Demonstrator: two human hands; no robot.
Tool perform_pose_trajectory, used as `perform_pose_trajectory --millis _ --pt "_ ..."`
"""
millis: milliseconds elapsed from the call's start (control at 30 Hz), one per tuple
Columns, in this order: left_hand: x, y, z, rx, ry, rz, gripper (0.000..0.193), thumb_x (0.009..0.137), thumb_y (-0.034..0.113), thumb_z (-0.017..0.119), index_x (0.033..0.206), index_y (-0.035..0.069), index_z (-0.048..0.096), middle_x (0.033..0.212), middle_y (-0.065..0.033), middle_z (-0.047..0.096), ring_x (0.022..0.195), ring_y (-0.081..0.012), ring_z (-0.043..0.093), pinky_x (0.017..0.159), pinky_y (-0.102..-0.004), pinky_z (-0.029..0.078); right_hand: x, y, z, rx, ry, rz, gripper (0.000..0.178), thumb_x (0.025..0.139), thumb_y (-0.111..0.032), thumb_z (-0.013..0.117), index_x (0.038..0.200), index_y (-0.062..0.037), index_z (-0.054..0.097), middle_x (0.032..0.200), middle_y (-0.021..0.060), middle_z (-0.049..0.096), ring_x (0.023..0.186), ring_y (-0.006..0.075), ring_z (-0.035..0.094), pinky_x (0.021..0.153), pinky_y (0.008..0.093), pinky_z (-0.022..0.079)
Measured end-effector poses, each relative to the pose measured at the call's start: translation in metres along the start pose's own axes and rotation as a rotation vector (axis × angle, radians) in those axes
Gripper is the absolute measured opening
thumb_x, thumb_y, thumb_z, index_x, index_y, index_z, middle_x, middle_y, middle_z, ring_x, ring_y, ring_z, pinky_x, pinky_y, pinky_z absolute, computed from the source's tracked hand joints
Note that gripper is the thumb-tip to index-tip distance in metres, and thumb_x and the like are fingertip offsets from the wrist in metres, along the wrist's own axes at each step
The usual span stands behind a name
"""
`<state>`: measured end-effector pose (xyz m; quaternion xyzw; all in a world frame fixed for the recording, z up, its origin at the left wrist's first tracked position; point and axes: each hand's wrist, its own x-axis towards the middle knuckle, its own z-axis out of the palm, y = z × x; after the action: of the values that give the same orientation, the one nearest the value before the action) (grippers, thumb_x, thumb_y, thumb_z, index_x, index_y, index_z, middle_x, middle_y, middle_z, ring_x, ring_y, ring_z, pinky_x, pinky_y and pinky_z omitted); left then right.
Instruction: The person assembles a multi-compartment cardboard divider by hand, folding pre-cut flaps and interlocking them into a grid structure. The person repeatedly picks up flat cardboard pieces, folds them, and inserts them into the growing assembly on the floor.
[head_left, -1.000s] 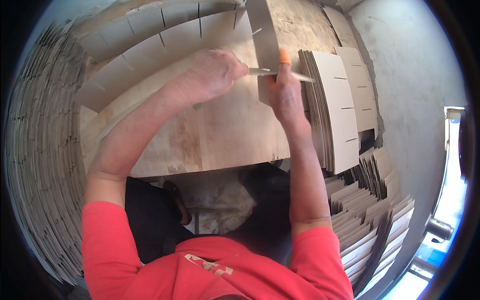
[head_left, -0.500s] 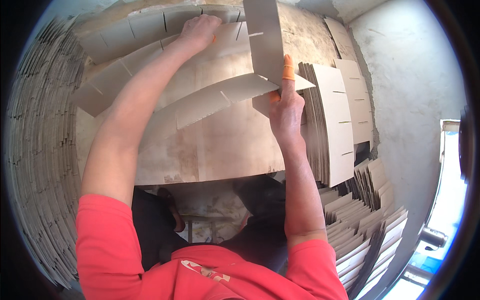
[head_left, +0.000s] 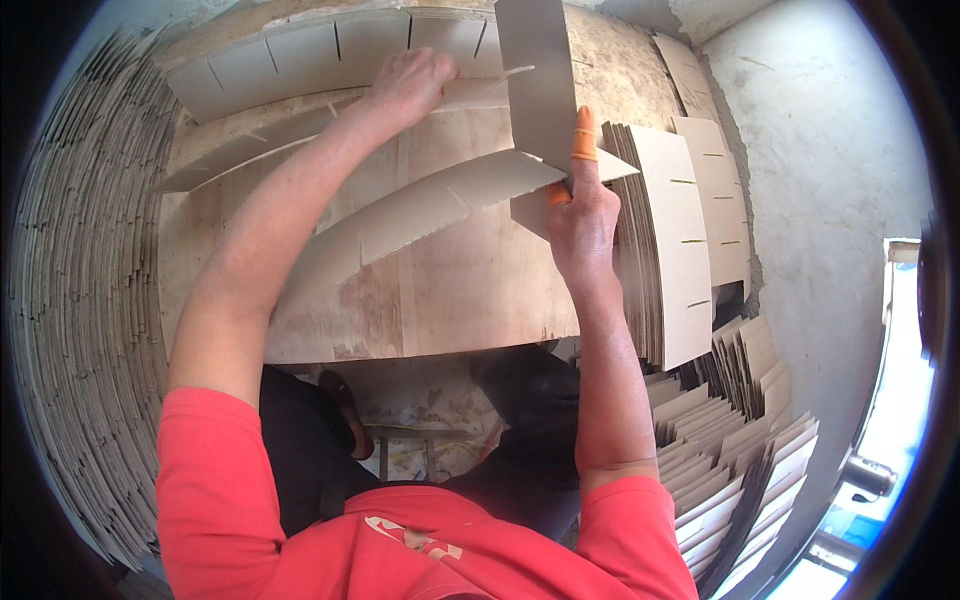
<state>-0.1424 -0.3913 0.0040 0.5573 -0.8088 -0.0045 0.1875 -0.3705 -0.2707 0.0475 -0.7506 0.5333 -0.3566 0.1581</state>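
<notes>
My right hand, with orange finger covers on thumb and index finger, grips two slotted cardboard strips where they cross. One of them, an upright strip, stands away from me. The other, a long curved strip, reaches left over the table. Farther off, my left hand is closed at the right part of another slotted cardboard strip, which is tilted nearly edge-on; its fingertips are partly hidden. Behind that hand, more slotted strips lie along the table's far side.
The wooden table spans the middle. At its right stands a stack of slotted cardboard pieces, with another slotted piece by the wall. Layered cardboard is piled high at the left. Folded cardboard partitions fill the lower right.
My left hand has moved slightly right and nearer. The strip at it has tipped from showing its broad face to almost edge-on. My right hand keeps its grip on the crossed strips.
</notes>
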Motion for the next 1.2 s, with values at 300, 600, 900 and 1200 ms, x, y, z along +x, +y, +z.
perform_pose_trajectory --millis 300,600,900,1200 --pt "0.000 0.002 0.000 0.002 -0.007 0.007 0.024 0.069 0.000 0.064 0.091 0.004 0.069 0.081 -0.0188 0.065 0.080 -0.0355 0.064 0.072 -0.0438 0.052 -0.002 0.002 0.002 0.011 0.061 -0.031 0.083 0.078 0.014 0.049 0.149 -0.0190 0.021 0.079 0.0148 0.063 0.067 0.0162 0.059 0.068 0.0205 0.044" --pt "-0.008 0.018 -0.014 -0.065 0.023 0.029 0.023 0.070 0.000 0.064 0.093 0.002 0.069 0.083 -0.0206 0.066 0.080 -0.0362 0.064 0.074 -0.0432 0.052 -0.002 0.001 0.004 0.033 -0.001 0.037 0.085 0.072 0.016 0.043 0.148 -0.0162 0.022 0.072 0.0117 0.057 0.061 0.0173 0.055 0.063 0.0199 0.043" --pt "-0.016 0.033 -0.034 -0.212 0.044 0.058 0.018 0.070 0.000 0.063 0.087 0.000 0.067 0.073 -0.0193 0.064 0.070 -0.0372 0.059 0.067 -0.0390 0.050 -0.007 0.020 0.016 -0.033 -0.079 0.029 0.082 0.078 0.007 0.050 0.150 -0.0148 0.016 0.070 0.0136 0.057 0.059 0.0263 0.053 0.059 0.0351 0.047" --pt "0.026 0.003 -0.081 -0.437 -0.179 -0.160 0.029 0.073 0.026 0.075 0.075 0.001 0.060 0.072 -0.0073 0.062 0.071 -0.0170 0.055 0.067 -0.0342 0.046 -0.012 0.010 0.013 -0.036 -0.094 0.161 0.074 0.084 0.005 0.051 0.149 -0.0110 0.019 0.089 0.0215 0.061 0.077 0.0334 0.060 0.072 0.0355 0.048"
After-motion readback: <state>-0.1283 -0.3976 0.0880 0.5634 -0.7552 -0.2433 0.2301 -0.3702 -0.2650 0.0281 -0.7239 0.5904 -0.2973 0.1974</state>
